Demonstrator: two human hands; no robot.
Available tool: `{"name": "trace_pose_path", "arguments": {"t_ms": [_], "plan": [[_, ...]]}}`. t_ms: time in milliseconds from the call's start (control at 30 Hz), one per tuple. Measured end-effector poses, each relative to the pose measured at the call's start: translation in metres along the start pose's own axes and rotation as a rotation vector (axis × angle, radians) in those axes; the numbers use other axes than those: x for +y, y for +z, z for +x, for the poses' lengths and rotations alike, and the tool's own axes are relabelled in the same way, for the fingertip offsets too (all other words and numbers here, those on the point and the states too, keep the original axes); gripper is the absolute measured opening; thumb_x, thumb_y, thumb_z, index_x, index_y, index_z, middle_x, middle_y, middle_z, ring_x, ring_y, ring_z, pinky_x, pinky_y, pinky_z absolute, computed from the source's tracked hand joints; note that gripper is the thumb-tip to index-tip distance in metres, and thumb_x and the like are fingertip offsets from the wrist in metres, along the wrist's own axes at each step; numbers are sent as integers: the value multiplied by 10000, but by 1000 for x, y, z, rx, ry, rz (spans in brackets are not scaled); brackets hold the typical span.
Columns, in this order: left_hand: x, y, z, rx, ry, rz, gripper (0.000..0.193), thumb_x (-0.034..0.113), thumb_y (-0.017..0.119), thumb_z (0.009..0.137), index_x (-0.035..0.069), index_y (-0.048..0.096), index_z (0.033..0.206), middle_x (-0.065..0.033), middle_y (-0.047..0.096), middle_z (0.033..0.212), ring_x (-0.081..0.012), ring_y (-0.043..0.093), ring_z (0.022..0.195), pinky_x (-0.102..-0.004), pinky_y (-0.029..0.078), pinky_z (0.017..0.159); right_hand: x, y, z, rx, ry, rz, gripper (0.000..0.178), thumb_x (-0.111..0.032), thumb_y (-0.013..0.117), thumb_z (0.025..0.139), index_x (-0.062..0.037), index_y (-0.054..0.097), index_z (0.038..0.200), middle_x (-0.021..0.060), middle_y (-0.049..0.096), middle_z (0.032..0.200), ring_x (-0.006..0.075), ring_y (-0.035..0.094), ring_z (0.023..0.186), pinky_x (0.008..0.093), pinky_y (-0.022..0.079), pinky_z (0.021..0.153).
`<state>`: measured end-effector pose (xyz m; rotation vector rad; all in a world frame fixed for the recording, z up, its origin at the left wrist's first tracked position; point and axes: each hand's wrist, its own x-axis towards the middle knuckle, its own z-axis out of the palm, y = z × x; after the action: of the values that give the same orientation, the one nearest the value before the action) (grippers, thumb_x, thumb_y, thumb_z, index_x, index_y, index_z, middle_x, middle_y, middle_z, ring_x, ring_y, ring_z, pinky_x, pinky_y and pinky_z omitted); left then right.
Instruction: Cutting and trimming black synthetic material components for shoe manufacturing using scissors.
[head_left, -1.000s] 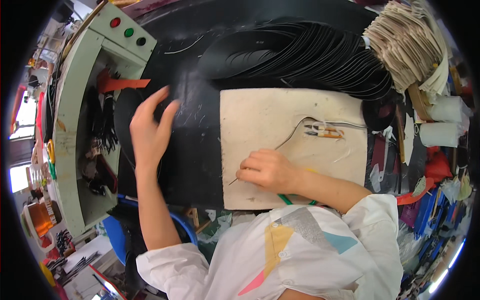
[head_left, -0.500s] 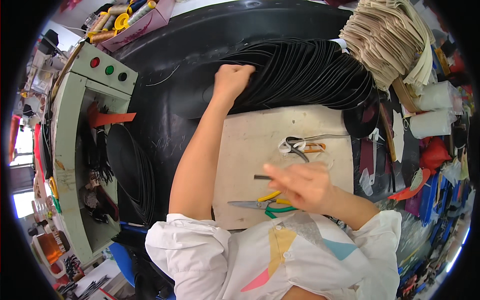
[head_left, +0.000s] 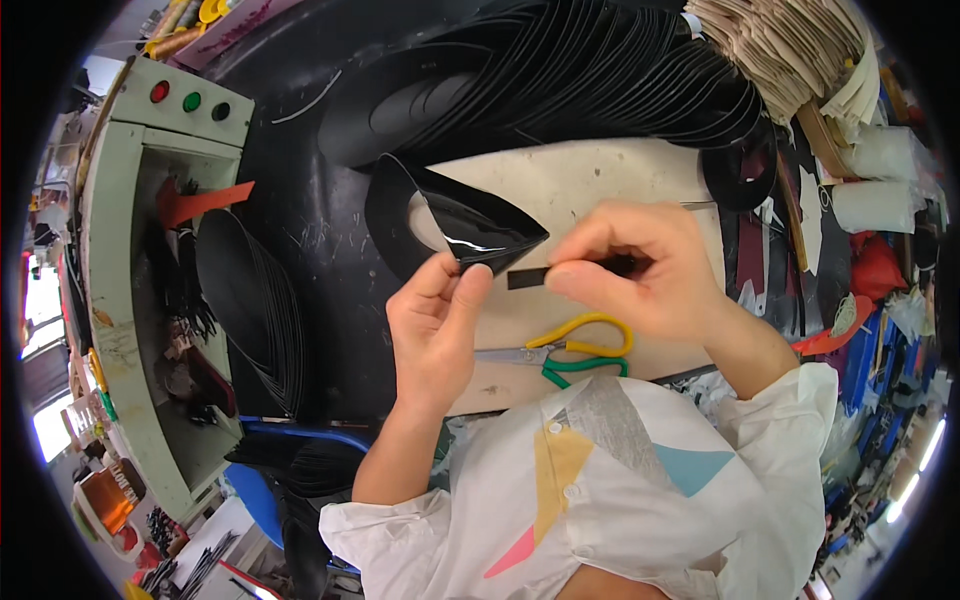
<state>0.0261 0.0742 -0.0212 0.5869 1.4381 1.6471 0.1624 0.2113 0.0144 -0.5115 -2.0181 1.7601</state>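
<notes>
Bending over into a fold, the black panel (head_left: 475, 212) in front of you has a smooth dark face, a glossy streak along the crease and a rounded outer edge at its left. An oval opening shows near the fold, with beige seen through it. The panel is raised above the counter (head_left: 345, 325), at the left side of the beige mat (head_left: 600, 185).

Your left hand (head_left: 435, 325) is partly closed, thumb and fingers pinching the panel's lower edge. Your right hand (head_left: 640, 270) is curled, its thumb and fingers gripping a short, flat black strip (head_left: 527, 279); more black shows inside the curl (how much of it belongs to the strip, you cannot tell from here).

The panel narrows to a sharp corner pointing right, toward your right hand, and its long axis slopes gently from upper left to lower right. The strip lies nearly level, its free end pointing left and dipping slightly, just below the panel's corner; whether the two touch is unclear.

Nearer your body, scissors (head_left: 540, 354) with one yellow and one green handle lie on the mat, blades to the left. Beyond the mat, a row of overlapping black panels (head_left: 600, 85) fans across the counter.
</notes>
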Motion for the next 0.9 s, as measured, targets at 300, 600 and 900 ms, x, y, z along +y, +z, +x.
{"name": "trace_pose_path", "arguments": {"t_ms": [300,600,900], "plan": [[-8,-6,-25,-120,-75,-15,108,37,538,913,-48,597,944,39,535,770,-5,429,702,-159,362,601,16,15,0,-86,171,46,45,-15,687,772,14,662,794,48,650,750,61,589,654,189,471,588],[-14,-1,-25,-10,46,278,208,78,629,858,-19,528,704,12,402,556,-19,338,569,-200,294,476,17,25,-4,-28,176,-14,63,-51,679,769,8,659,765,34,634,662,53,560,598,203,438,528],[-22,-14,-25,230,186,266,431,153,585,916,67,342,571,94,268,585,-24,198,562,-244,121,480,6,2,-11,-6,-288,-823,308,-312,774,631,-70,634,760,36,571,622,209,530,543,346,436,742]]}}
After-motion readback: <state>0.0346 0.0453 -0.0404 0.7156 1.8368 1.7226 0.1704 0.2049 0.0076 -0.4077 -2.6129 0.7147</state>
